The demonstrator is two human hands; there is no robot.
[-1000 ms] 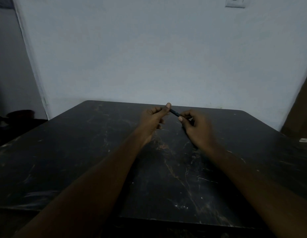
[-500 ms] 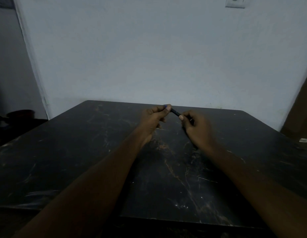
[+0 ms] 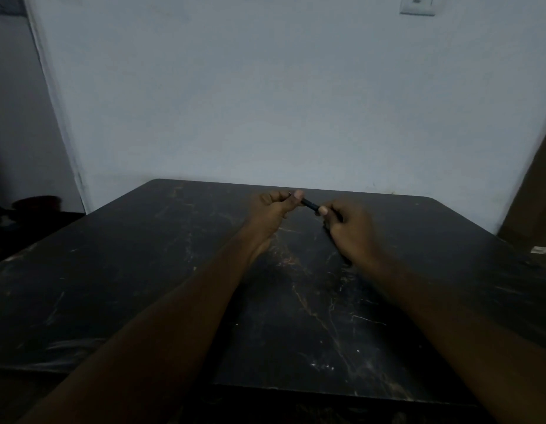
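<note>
I hold a thin dark stick [image 3: 310,205] pinched between both hands over the black, marble-veined table [image 3: 143,270]. My left hand [image 3: 270,214] grips one end, with thumb and forefinger curled round it, the thumbnail turned up and the other fingers folded toward the palm. My right hand [image 3: 349,231] grips the other end, its fingers clenched about the shaft and the thumb tip pressed against it. The stick lies tilted between them, its higher end at 10 o'clock in my left fingers and its lower end at 4 o'clock in my right. Only the short middle stretch shows, because both ends are hidden in my fingers. I cannot tell whether it is a pen or a pencil. Taking the table's middle as the centre of the dial, the stick sits at 12 o'clock near the far edge, with my left hand just toward 11 and my right just toward 1. Whether my hands rest on the tabletop I cannot tell. Beyond the far edge stands a pale wall [image 3: 265,102], with a light switch [image 3: 417,4] high at 1 o'clock. A small white object [image 3: 540,250] lies at 3 o'clock near the table's right edge. A dark rounded thing [image 3: 36,205] sits in shadow at 9 o'clock, off the table's left side.
</note>
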